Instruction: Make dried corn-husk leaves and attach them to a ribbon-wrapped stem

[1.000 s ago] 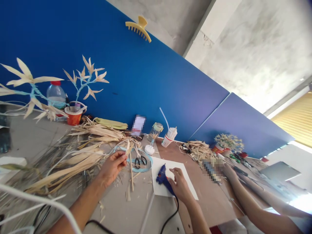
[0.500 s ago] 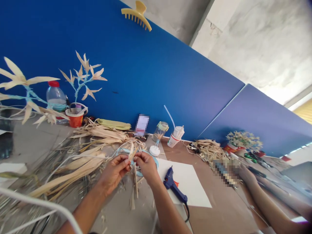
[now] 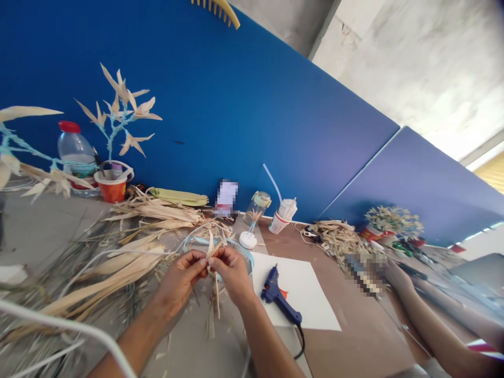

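Observation:
My left hand (image 3: 190,274) and my right hand (image 3: 231,269) meet over the table, both closed in a pinch on a small piece of pale dried corn husk (image 3: 211,247). Its pointed strips stick up between the fingertips; the lower part is hidden by my fingers. Thin stalks (image 3: 217,298) lie below the hands. Just behind is a light blue ring (image 3: 249,254). A small husk flower on a white round base (image 3: 248,240) stands beyond my right hand. To the right, a blue glue gun (image 3: 280,296) lies on a white sheet (image 3: 315,294).
Husks (image 3: 129,257) spread across the left, crossed by a white cable (image 3: 66,326). Along the blue partition stand a red cup (image 3: 113,190), a bottle (image 3: 76,152), a jar (image 3: 258,206) and a paper cup (image 3: 279,223). At the right, another person's arm (image 3: 421,310) reaches in near a husk pile (image 3: 340,239).
Both hands stay together on the husk piece, with the fingers shifted slightly and its strips standing closer together. The view has tilted a little, so the background sits slightly higher and further left.

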A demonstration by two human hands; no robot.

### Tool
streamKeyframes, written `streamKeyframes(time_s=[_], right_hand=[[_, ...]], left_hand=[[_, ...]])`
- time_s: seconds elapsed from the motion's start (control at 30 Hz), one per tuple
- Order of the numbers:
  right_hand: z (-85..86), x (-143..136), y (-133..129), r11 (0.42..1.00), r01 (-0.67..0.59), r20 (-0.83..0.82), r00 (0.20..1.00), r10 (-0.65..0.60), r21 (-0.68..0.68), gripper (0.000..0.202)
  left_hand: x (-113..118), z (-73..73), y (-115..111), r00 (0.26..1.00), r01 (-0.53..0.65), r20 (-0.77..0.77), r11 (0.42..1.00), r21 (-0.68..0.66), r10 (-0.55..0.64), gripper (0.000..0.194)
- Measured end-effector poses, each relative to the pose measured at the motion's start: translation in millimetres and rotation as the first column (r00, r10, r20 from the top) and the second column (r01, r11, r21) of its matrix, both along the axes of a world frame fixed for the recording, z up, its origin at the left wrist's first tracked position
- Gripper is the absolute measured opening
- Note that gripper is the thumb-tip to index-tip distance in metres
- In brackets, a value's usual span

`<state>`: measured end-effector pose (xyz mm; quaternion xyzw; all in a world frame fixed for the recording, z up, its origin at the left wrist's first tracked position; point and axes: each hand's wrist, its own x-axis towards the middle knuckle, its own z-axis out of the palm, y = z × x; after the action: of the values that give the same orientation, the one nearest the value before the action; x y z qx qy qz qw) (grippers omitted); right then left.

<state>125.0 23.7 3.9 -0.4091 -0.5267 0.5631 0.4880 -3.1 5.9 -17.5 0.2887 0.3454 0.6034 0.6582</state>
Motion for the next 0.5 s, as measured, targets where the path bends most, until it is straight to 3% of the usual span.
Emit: streamKeyframes(time_s=[0.27,0.5], right_hand=[[-3.3,-1.0,-1.1,0.998,0.048,0.027,0.998,-0.049,0.032,0.009],[-12.7,-1.6,-1.3,0.967,0.096,0.213,0.966,-0.149,0.238,0.006]], left_hand=[[5.2,-3.8,-1.0,0.946,-0.130,-0.285,0.986,0.108,0.156,0.022],[8.9,-0.1,-4.4,0.910,-0.186,-0.347,0.971,0.151,0.228,0.015]])
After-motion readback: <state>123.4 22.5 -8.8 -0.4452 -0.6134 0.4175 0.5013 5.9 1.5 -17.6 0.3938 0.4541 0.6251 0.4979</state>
